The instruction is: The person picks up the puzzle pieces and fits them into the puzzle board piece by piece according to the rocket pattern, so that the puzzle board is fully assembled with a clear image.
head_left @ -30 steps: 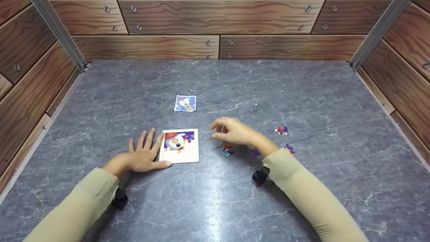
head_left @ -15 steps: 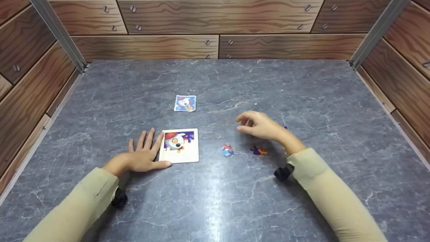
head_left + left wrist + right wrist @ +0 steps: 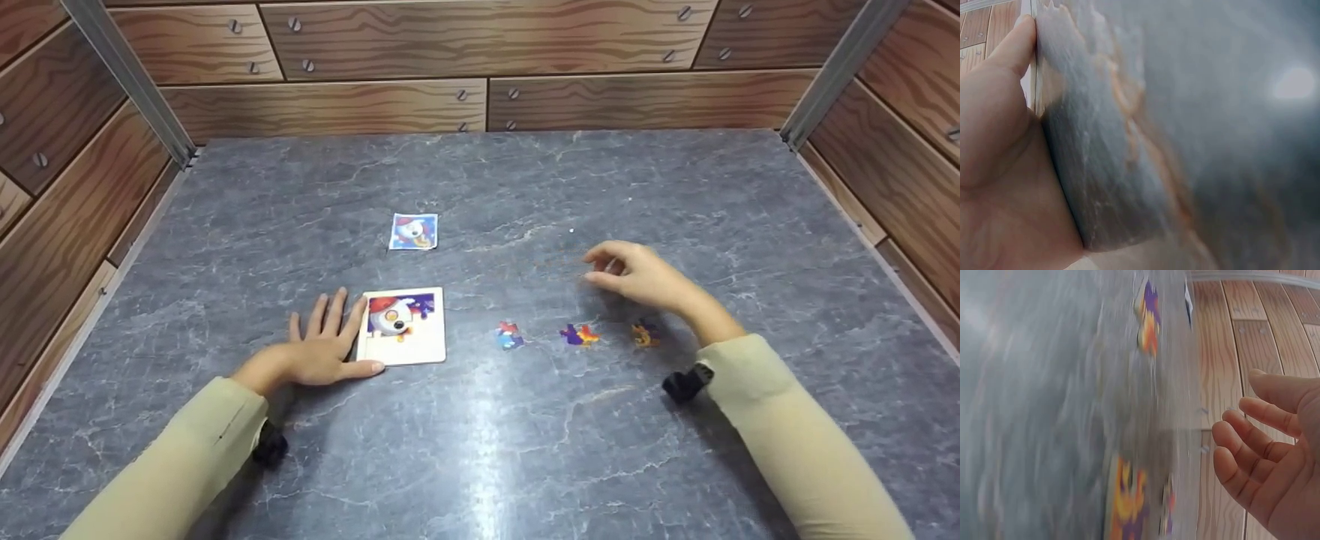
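Left hand left of centre in the head view, fingers spread on the table; forefinger and thumb touch the left side of the puzzle board. Right hand right of centre, fingers loosely bent, a gap between thumb and fingertips.

Three loose pieces lie in a row across the right half: a red-and-blue piece near the board, a purple-and-orange piece below the right fingertips, a yellow-and-purple piece just below the right hand. The right wrist view adds a red-and-purple piece, seen nearly edge-on; the right hand and wrist block it from the head view.

Small picture card above the board, edges uneven. Board square, pale, round-cornered; cartoon face fills its upper part. Tabletop grey, marble-veined, with glare at lower centre. Walls printed with wood planks and screws.
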The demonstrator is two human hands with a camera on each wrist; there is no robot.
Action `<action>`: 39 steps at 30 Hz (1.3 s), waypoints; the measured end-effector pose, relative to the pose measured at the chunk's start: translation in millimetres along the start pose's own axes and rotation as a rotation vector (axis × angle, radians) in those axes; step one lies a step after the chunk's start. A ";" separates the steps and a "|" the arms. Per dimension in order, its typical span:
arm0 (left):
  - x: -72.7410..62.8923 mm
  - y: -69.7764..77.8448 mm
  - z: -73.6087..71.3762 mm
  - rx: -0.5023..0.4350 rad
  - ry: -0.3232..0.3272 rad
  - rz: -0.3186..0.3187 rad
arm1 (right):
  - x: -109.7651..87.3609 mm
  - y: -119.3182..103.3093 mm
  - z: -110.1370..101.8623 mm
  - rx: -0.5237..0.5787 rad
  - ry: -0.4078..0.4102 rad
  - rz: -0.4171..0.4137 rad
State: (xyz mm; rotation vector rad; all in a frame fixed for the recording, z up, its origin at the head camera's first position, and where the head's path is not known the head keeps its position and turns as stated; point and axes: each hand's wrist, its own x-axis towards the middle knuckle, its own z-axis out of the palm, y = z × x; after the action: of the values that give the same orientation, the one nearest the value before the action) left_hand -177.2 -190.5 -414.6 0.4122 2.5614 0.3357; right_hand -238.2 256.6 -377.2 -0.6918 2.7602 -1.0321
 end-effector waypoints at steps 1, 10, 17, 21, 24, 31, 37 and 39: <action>-0.3 0.0 -0.4 0.004 -0.003 -0.005 | -1.8 2.4 -2.8 -0.002 0.003 0.006; -0.2 -1.5 -0.4 0.007 -0.007 -0.001 | -21.5 24.6 -21.7 -0.033 0.040 0.061; 3.0 -4.0 0.9 0.001 0.004 -0.002 | -28.4 40.8 -24.9 -0.036 0.017 0.102; 3.4 -4.1 1.4 -0.001 0.000 0.000 | -29.5 46.0 -26.7 -0.049 -0.008 0.126; 1.5 -3.1 1.6 -0.001 -0.007 0.003 | -29.3 49.6 -26.7 -0.059 -0.027 0.146; -1.0 -2.3 1.9 -0.011 0.005 0.021 | -23.7 56.7 -25.7 -0.067 -0.037 0.165; 1.3 -3.4 1.9 -0.010 0.010 0.012 | -19.8 60.0 -28.8 -0.081 -0.069 0.143; 2.0 -3.3 2.0 -0.013 0.011 0.014 | -19.2 61.4 -29.5 -0.077 -0.082 0.141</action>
State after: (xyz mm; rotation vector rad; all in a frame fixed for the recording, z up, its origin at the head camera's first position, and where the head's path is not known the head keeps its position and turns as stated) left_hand -178.6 -192.6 -418.2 0.4247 2.5669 0.3608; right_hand -251.9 323.6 -395.3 -0.5272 2.7443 -0.8538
